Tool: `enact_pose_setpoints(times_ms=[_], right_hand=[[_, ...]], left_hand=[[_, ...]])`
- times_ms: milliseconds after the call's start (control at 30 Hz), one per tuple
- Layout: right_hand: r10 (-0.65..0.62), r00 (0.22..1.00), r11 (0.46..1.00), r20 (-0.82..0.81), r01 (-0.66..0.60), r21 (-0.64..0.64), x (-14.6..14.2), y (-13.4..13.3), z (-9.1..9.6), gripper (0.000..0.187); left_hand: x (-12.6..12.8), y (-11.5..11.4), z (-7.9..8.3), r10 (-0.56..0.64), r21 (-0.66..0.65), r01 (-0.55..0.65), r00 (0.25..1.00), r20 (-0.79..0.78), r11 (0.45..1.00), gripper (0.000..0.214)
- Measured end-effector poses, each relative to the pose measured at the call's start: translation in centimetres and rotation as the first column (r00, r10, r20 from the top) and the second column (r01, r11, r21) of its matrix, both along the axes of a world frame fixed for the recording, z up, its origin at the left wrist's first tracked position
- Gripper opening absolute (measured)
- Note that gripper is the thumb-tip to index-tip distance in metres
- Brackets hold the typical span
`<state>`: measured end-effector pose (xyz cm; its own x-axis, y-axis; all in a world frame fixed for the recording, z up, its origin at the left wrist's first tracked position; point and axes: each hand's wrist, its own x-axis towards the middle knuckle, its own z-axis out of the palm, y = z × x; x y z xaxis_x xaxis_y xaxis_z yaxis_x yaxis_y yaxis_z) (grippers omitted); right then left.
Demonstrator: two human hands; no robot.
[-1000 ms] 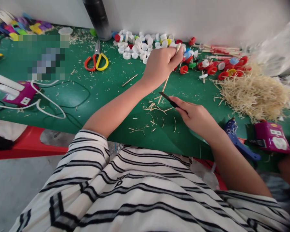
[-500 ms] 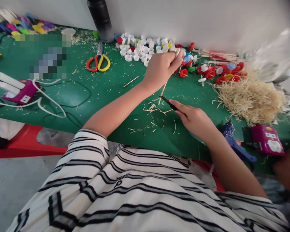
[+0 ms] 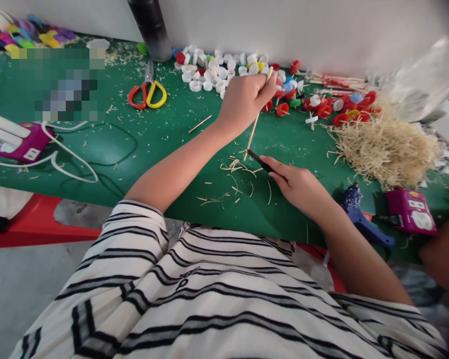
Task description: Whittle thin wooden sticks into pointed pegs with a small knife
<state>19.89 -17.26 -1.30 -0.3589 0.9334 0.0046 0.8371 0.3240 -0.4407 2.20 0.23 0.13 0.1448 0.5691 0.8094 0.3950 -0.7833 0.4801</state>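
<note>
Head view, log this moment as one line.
left grip: thin stick | right grip: black knife, blade near stick's lower end | shavings: scattered on green table

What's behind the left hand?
White caps show past the left hand, with red caps further right. Whatever lies directly behind the hand is covered and can't be seen.

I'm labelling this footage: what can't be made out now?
Head view:
Wooden stick: middle hidden by the left hand.
Black tool: rear end hidden in the right hand.
Bottle: top cut off by the upper edge.
Upper-left object: blurred by pixelation.
</note>
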Motion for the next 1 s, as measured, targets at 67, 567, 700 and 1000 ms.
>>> enact_pose_setpoints(times_ms=[67,567,700,1000], right_hand=[[0.008,1.000,1.000,0.005,-0.008,0.003,0.0,0.0,-0.2,0.055],[0.012,0.996,1.000,0.085,-0.012,-0.002,-0.5,0.2,-0.2,0.056],[0.019,0.999,1.000,0.050,-0.018,-0.025,-0.1,-0.1,-0.4,0.056],[0.029,0.998,0.999,0.063,-0.027,-0.035,0.3,-0.7,0.0,0.055]], left_hand=[[-0.2,0.4,-0.2,0.008,-0.001,-0.008,1.000,0.007,1.000,0.056],[0.3,-0.2,-0.2,0.015,-0.018,-0.016,0.999,-0.035,1.000,0.066],[0.2,-0.2,-0.4,-0.019,-0.027,0.019,1.000,-0.015,0.999,0.064],[-0.5,0.3,-1.0,-0.003,-0.080,0.000,0.999,-0.039,0.997,0.064]])
